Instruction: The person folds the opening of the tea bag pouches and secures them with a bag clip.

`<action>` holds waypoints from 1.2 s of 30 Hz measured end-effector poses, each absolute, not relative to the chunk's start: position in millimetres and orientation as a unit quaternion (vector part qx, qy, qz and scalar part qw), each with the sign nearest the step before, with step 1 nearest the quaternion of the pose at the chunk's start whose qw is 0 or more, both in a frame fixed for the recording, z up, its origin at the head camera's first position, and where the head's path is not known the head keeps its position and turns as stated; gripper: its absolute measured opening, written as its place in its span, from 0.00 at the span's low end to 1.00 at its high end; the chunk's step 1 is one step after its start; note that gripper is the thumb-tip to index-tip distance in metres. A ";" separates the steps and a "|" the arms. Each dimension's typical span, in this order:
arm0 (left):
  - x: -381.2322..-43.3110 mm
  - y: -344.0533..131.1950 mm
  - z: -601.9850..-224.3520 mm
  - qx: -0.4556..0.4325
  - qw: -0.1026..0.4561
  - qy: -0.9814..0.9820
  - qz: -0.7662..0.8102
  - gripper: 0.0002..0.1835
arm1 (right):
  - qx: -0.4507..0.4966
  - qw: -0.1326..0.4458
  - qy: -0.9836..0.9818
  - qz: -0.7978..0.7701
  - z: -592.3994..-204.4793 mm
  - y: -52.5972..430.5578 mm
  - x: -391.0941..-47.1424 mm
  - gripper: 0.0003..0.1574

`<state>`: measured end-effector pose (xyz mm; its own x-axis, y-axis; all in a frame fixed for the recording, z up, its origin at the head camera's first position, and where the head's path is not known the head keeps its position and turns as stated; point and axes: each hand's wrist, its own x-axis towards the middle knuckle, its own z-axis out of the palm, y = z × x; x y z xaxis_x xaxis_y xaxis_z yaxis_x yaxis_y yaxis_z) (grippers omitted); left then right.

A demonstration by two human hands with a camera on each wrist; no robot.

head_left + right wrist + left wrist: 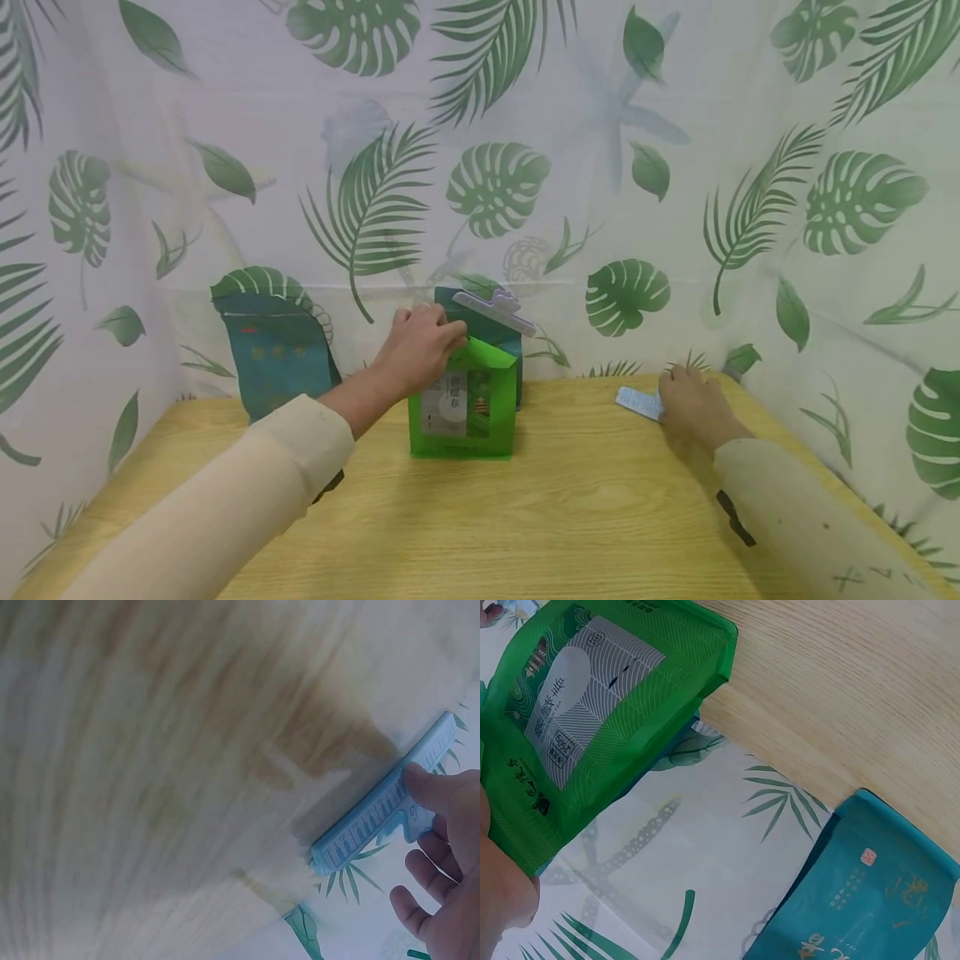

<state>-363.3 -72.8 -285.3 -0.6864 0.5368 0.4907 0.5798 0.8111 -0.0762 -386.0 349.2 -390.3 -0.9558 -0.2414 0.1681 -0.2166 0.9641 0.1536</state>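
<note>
A bright green tea bag (pixel 501 408) with a pale label stands upright at the middle of the table. My left hand (pixel 423 342) pinches its top edge; in the left wrist view only part of that hand (pixel 510 889) shows beside the bag (pixel 641 724). At the right, my right hand (pixel 693 404) grips a light blue sealing clip (pixel 637 403). In the right wrist view the thumb lies across the long ridged bar of the clip (pixel 360 829), with the other fingers near its handle.
Behind the green bag stands a teal bag (pixel 450 300) with a lilac clip (pixel 495 312) across its top. Another teal bag (pixel 273 358) stands at the left, partly behind my left arm. A leaf-print cloth (pixel 540 108) hangs around the wooden table (pixel 585 517).
</note>
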 end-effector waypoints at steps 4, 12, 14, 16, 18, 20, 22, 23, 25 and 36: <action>-362.5 -72.4 -284.5 -0.307 0.255 -0.916 -0.045 0.11 | 0.128 0.101 -0.985 -0.061 -388.0 347.5 -385.6 0.19; -357.2 -68.1 -285.1 -0.289 0.250 -0.923 -0.041 0.09 | 0.164 0.101 -0.981 -0.032 -383.1 343.0 -387.4 0.09; -356.0 -66.0 -283.6 -0.281 0.246 -0.927 -0.037 0.08 | 0.173 0.099 -0.980 -0.022 -382.2 343.5 -389.4 0.08; -356.5 -64.8 -281.8 -0.279 0.242 -0.929 -0.030 0.09 | 0.183 0.100 -0.978 -0.008 -382.0 343.2 -391.1 0.09; -357.7 -64.1 -280.1 -0.280 0.239 -0.929 -0.031 0.09 | 0.199 0.110 -0.974 0.005 -382.0 341.5 -392.1 0.11; -357.7 -64.1 -280.1 -0.284 0.236 -0.929 -0.032 0.09 | 0.209 0.109 -0.972 0.017 -381.7 337.8 -392.2 0.15; -357.8 -64.9 -280.9 -0.285 0.234 -0.929 -0.033 0.10 | 0.214 0.100 -0.971 0.026 -381.7 333.7 -394.0 0.19; -357.8 -65.4 -281.2 -0.285 0.234 -0.929 -0.034 0.10 | 0.215 0.098 -0.971 0.027 -380.9 331.6 -395.0 0.19; -358.1 -66.2 -281.8 -0.286 0.235 -0.928 -0.037 0.10 | 0.214 0.093 -0.972 0.028 -378.1 328.0 -396.0 0.20; -360.4 -66.9 -280.9 -0.294 0.232 -0.927 -0.038 0.10 | 0.278 0.156 -0.947 0.035 -355.7 311.3 -390.2 0.12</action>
<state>-360.4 -66.9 -280.9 -0.7202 0.5266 0.4516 0.5618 0.8247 -0.0658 -390.2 311.3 -355.7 -0.7974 -0.5151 0.3143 -0.5367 0.8435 0.0207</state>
